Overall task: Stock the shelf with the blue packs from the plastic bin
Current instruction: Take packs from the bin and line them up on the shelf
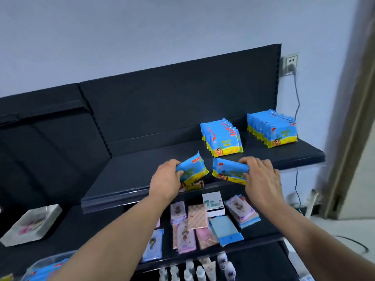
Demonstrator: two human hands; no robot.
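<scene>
- Holding one blue pack apiece, both hands reach over the front edge of the shelf.
- The left hand has its grip curled round the left pack, which tilts with one corner raised toward the shelf's back panel.
- The right hand has its grip wrapped over the end of the right pack, which lies nearly level just above the shelf.
- The two held packs sit just beside each other, corners close; I cannot tell whether they touch.
- Each pack is bright blue above and yellow below, with a cartoon figure, a small red label and crimped ends.
- Two rows of the same packs stand upright on the shelf: one row right of its middle, the other row at its right end.
- The plastic bin, clear and holding more blue packs, sits well below the shelf's left end.
- The shelf is dark and matte.
- Below the shelf, a lower tier carries pink and pale blue flat packets; a white tray lies below its left.
- Behind the shelf stands a pale wall, with a socket and a hanging cable past its right end.
</scene>
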